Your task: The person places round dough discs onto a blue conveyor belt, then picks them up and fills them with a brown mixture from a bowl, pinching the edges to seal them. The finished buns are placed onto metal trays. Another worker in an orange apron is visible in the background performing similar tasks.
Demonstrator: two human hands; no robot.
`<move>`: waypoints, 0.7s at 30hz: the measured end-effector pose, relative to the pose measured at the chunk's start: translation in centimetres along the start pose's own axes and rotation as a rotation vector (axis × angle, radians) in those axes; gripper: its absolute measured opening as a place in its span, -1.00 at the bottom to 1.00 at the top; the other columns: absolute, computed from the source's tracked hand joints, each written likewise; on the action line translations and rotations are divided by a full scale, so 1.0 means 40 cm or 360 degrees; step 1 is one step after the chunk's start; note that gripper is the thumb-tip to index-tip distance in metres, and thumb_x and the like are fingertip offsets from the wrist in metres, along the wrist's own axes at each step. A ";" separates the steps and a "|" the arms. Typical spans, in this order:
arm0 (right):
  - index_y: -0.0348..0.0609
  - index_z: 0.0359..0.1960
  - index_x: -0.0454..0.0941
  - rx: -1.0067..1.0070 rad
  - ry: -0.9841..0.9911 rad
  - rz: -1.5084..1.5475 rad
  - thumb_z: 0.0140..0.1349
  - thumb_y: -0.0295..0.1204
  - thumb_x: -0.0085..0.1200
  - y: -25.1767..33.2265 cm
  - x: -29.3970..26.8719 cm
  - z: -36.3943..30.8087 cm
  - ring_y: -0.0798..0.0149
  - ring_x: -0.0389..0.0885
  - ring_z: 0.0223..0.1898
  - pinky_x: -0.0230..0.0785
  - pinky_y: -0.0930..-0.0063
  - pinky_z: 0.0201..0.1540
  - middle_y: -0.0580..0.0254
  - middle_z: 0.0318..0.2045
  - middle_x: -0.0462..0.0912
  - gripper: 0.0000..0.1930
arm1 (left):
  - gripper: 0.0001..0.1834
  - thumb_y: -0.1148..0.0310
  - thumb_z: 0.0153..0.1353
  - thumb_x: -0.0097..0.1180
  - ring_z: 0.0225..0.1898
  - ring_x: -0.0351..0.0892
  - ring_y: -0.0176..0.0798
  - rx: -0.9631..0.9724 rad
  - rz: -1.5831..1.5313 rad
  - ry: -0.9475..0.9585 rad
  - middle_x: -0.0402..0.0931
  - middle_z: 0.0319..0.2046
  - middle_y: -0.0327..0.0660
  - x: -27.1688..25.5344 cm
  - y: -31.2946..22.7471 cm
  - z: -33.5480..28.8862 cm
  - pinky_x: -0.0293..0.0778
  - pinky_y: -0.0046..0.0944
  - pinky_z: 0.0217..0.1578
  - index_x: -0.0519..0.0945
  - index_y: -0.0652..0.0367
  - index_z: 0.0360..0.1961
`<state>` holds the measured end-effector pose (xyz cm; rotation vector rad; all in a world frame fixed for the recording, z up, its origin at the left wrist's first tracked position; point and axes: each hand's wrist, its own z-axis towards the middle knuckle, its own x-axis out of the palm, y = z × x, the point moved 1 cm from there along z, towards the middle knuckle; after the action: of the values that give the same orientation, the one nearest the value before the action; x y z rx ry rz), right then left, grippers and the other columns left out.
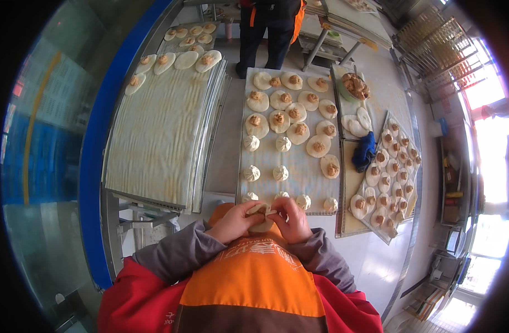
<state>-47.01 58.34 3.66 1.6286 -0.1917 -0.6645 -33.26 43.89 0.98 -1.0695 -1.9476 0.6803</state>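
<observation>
Close to my orange apron, my left hand [237, 221] cups a round dough wrapper [261, 225] with brown filling in its middle. At the wrapper's right edge, my right hand [291, 219] pinches the dough between thumb and fingers. Just beyond my hands lies a tray [315, 191]. Its near part bears several pleated buns [280, 173], closed at the top. Farther back on it are flat wrappers [318, 146], each with a lump of filling. The undersides of the held wrapper and some fingertips are hidden.
To the left stands a stack of cloth-covered trays [154, 144] with a few wrappers at its far end. On the right are a bowl of filling [355, 87], a dark blue cloth [364, 151] and a board of filled wrappers [380, 226]. A person [268, 33] stands at the far side.
</observation>
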 end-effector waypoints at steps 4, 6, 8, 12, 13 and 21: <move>-0.25 -0.18 0.57 -0.0252 0.0142 -0.0424 0.14 -0.58 0.22 0.018 -0.001 0.009 0.04 0.63 -0.33 0.51 0.28 -0.27 0.06 -0.32 0.60 -0.80 | -0.65 0.43 0.34 0.15 -0.03 0.57 -0.37 0.0197 0.0372 0.0068 0.60 -0.06 -0.21 -0.015 -0.014 0.011 0.51 -0.34 -0.03 0.51 0.25 0.13; -0.26 -0.16 0.56 -0.0433 0.0219 -0.0552 0.15 -0.58 0.22 0.021 -0.001 0.008 0.05 0.64 -0.32 0.50 0.29 -0.26 0.05 -0.32 0.60 -0.79 | -0.69 0.48 0.33 0.14 -0.04 0.56 -0.41 -0.0194 0.0119 0.0096 0.60 -0.07 -0.25 -0.022 -0.016 0.018 0.48 -0.35 -0.02 0.54 0.26 0.09; -0.26 -0.16 0.56 -0.0246 0.0234 -0.0442 0.16 -0.57 0.21 0.014 0.000 0.007 0.06 0.64 -0.32 0.50 0.30 -0.26 0.04 -0.33 0.60 -0.79 | -0.65 0.49 0.34 0.14 -0.02 0.55 -0.39 0.0190 0.0437 0.0189 0.59 -0.06 -0.25 -0.016 -0.028 0.023 0.48 -0.34 0.01 0.50 0.26 0.14; -0.27 -0.17 0.55 0.0131 0.0093 -0.0163 0.16 -0.55 0.22 -0.010 0.007 0.010 0.05 0.63 -0.34 0.49 0.32 -0.27 0.04 -0.34 0.59 -0.79 | -0.61 0.47 0.38 0.07 -0.03 0.56 -0.36 0.0334 0.1142 -0.0014 0.58 -0.06 -0.22 -0.008 -0.041 0.024 0.48 -0.31 0.03 0.44 0.31 0.20; -0.27 -0.17 0.55 0.0071 0.0056 -0.0209 0.15 -0.55 0.22 -0.014 0.009 0.014 0.05 0.62 -0.35 0.49 0.33 -0.27 0.04 -0.34 0.59 -0.79 | -0.61 0.47 0.39 0.04 -0.02 0.55 -0.35 0.0247 0.0739 -0.0020 0.57 -0.05 -0.23 -0.007 -0.041 0.023 0.48 -0.31 0.04 0.43 0.31 0.21; -0.24 -0.18 0.54 -0.0139 0.0117 -0.0328 0.14 -0.52 0.20 -0.008 -0.002 0.020 -0.04 0.57 -0.29 0.47 0.21 -0.23 0.09 -0.33 0.56 -0.80 | -0.64 0.46 0.45 -0.05 0.06 0.50 -0.36 0.0248 0.0064 0.0075 0.51 0.01 -0.21 0.015 0.013 0.018 0.42 -0.34 0.10 0.39 0.27 0.24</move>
<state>-47.57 57.76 3.38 1.5983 0.0589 -0.7576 -33.84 44.59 0.43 -1.0214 -1.8060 0.8080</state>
